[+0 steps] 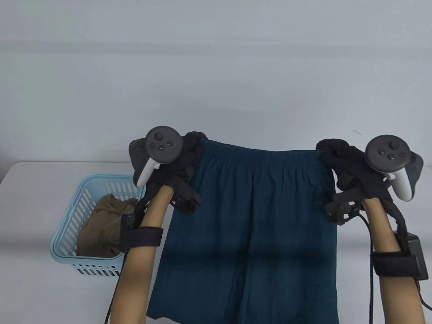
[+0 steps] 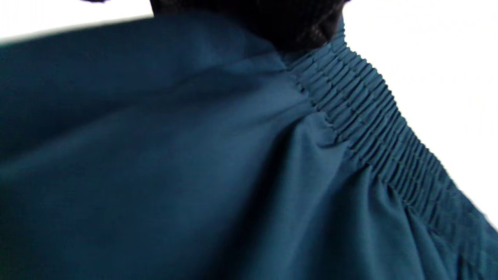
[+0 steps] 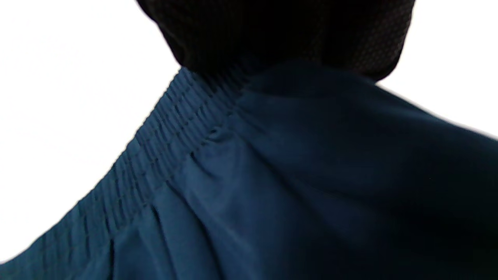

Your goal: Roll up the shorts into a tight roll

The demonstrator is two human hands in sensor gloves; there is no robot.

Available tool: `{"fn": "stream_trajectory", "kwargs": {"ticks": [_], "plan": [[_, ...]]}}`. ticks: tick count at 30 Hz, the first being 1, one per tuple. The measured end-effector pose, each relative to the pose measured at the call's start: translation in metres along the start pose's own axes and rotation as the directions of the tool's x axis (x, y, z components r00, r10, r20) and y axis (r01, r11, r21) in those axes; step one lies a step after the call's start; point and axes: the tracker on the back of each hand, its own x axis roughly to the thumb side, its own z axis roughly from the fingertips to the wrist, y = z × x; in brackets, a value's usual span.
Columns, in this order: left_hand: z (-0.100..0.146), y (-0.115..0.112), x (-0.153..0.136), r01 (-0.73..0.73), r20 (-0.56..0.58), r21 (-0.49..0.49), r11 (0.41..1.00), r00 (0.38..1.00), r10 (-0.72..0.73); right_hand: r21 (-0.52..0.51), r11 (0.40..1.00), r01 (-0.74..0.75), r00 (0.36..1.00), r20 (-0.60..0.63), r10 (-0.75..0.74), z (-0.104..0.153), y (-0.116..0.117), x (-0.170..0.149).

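At the far left, outside the left grip, a light blue slatted basket [image 1: 88, 216] stands on the white table [image 1: 30, 202] with an olive-brown cloth [image 1: 101, 229] bundled inside it.

The left hand [image 1: 182, 155], in a black glove with a tracker [image 1: 158, 148] on its back, has its fingers curled round the left end of the waistband [image 1: 260, 156] and pinches it. In the left wrist view the black glove [image 2: 249, 19] clamps the corner where the ribbed elastic [image 2: 362, 112] begins, the band running away from the grip down to the right.

Between the two grips the shorts [image 1: 249, 229] hang in the air above the table, spread flat and facing the camera. The waistband runs level from one hand to the other. The long axis runs straight down from the grips, the legs pointing toward the view's bottom edge. The cloth is dark teal, smooth, with fine gathers just under the elastic and a centre seam dividing the legs. No part is rolled yet.

The right hand [image 1: 341, 158], also gloved and carrying a tracker [image 1: 391, 158], pinches the right end of the waistband with curled fingers. In the right wrist view the glove [image 3: 280, 35] closes over the corner, and the elastic [image 3: 171, 128] runs from the grip down to the left.
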Motion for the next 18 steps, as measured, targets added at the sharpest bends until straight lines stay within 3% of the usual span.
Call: {"fn": "stream_trajectory", "kwargs": {"ticks": [2,5,8,10,14,18], "plan": [[-0.011,0.003,-0.001,0.001,-0.050,0.022,1.000,0.999,0.000,-0.053,0.998,0.022,1.000,-0.001,-0.023,-0.012,0.001,0.004],[-0.003,0.034,0.014,-0.038,-0.014,0.098,0.994,0.999,0.040,-0.179,0.983,0.039,0.992,0.121,-0.017,-0.009,-0.020,0.030],[0.028,0.065,0.028,-0.092,0.135,0.193,0.977,0.989,0.066,-0.263,0.963,0.061,0.953,0.303,0.022,0.016,-0.044,0.051],[0.045,0.068,0.028,-0.096,0.193,0.220,0.971,0.980,0.053,-0.256,0.964,0.068,0.926,0.375,0.035,0.031,-0.046,0.050],[0.067,0.037,0.012,-0.013,0.227,0.095,0.995,0.974,-0.009,-0.190,0.981,-0.035,0.931,0.352,0.101,0.056,-0.025,0.023],[0.090,-0.035,-0.020,0.121,0.204,-0.035,0.992,0.973,-0.112,-0.066,0.987,-0.146,0.947,0.280,0.159,0.083,0.029,-0.033]]}}
